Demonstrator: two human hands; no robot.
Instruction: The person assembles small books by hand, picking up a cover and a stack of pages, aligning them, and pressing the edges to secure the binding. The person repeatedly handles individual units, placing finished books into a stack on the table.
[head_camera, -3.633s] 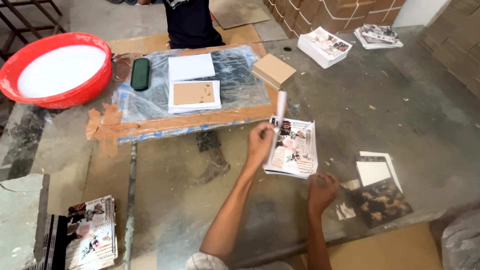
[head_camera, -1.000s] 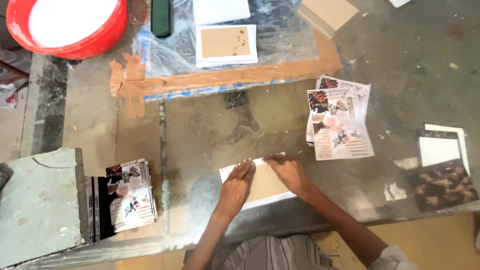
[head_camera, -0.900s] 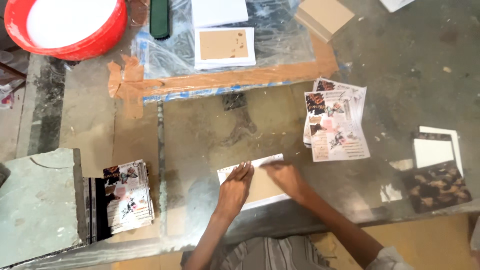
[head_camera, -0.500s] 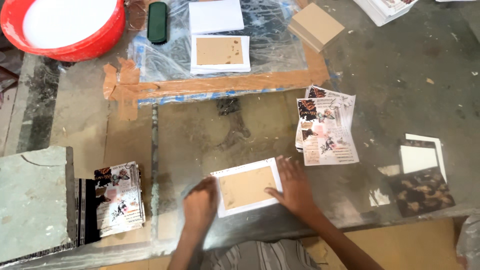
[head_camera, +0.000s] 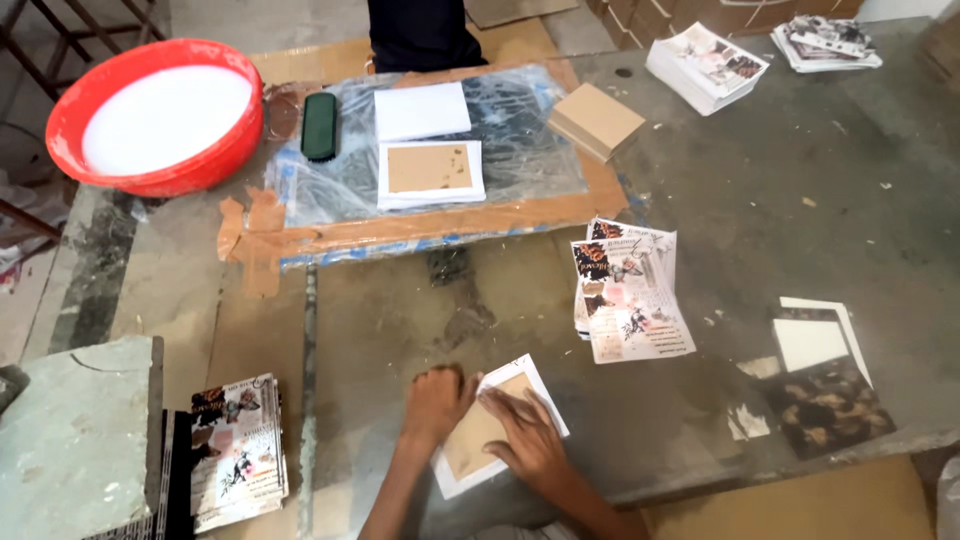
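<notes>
A: Layout, big to small?

B: Grey stone worktable (head_camera: 820, 180) fills the view. Far left corner: red basin (head_camera: 155, 115) full of white liquid. Far edge, centre: plastic-covered cardboard mat (head_camera: 440, 190), taped down. On it a dark green case (head_camera: 320, 126), a white sheet (head_camera: 421, 109) and a white sheet with a brown card centred on it (head_camera: 431, 171).

A: Stacks?

B: Brown card stack (head_camera: 596, 119) at the mat's right end. Two printed-sheet piles at the far right corner (head_camera: 707, 66) (head_camera: 825, 42). Another printed pile mid-table (head_camera: 628, 290), right of centre. A fourth printed pile (head_camera: 238, 450) at the near left edge, beside a grey slab (head_camera: 75, 430). Near right edge: white and dark patterned sheets (head_camera: 820, 375).

A: Work piece?

B: White sheet with brown board (head_camera: 497, 425) on top, lying flat at the near edge, centre, skewed to the table edge.

A: Hands?

B: Left hand (head_camera: 437, 402) curled into a loose fist, knuckles down on the sheet's left corner. Pressing, not gripping. Right hand (head_camera: 527, 438) open, palm flat on the board, fingers spread. Neither has anything clasped.

A: Anyone else?

B: A person in dark clothing (head_camera: 420, 32) at the far edge, behind the mat.
</notes>
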